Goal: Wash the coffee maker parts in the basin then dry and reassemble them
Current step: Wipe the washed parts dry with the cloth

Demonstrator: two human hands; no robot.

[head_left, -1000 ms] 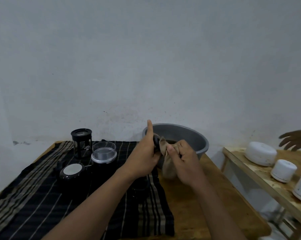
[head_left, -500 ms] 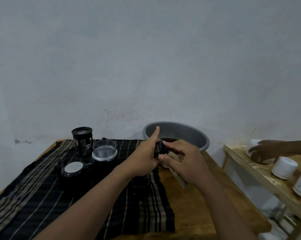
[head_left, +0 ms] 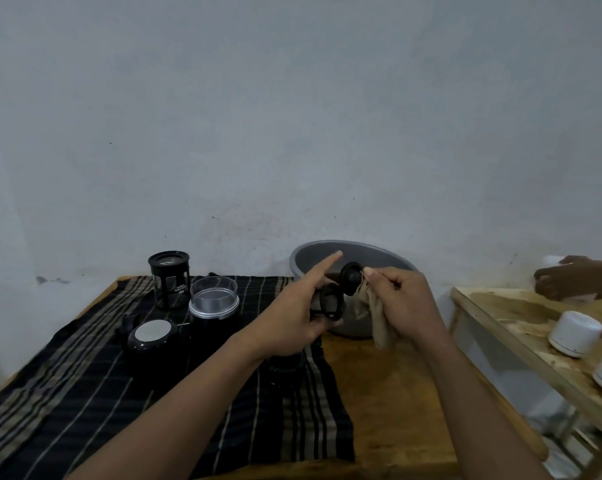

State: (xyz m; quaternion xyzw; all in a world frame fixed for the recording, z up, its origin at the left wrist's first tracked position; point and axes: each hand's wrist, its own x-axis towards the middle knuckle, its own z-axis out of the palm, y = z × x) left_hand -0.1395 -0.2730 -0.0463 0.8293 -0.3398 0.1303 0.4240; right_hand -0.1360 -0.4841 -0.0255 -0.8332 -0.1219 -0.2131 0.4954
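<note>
The left hand [head_left: 294, 315] is clenched round a small black coffee-maker part [head_left: 330, 303], a ring-shaped piece low in the palm w/ a round black knob [head_left: 350, 280] sticking up past the thumb; the index finger points straight out toward the basin [head_left: 353, 251]. The right hand [head_left: 405, 299] pinches a tan cloth [head_left: 379, 322] between thumb & fingers, pressed against the knob's right side, the rest of the cloth hanging down below the hand. The part sits between the two hands, above the table [head_left: 389, 393] just in front of the basin, not in it.

The part is dark, matte, hard to read in detail (dim light, some blur).

Counts: 1 grey round basin at the back of the table. 1 black striped cloth [head_left: 84, 393] spread over the table's left side. On it, 3 dark pieces clearly seen: a black-framed glass jug [head_left: 169, 280] at the back, a black canister w/ a clear top [head_left: 214, 306] just beside it, and a black lid w/ a pale round centre [head_left: 152, 336] nearer the front. Another dark item lies under the left wrist, cannot tell what. On the side bench [head_left: 521, 341] to the right, 2 white pots [head_left: 575, 334] and another person's hand [head_left: 576, 277] resting on something white.
</note>
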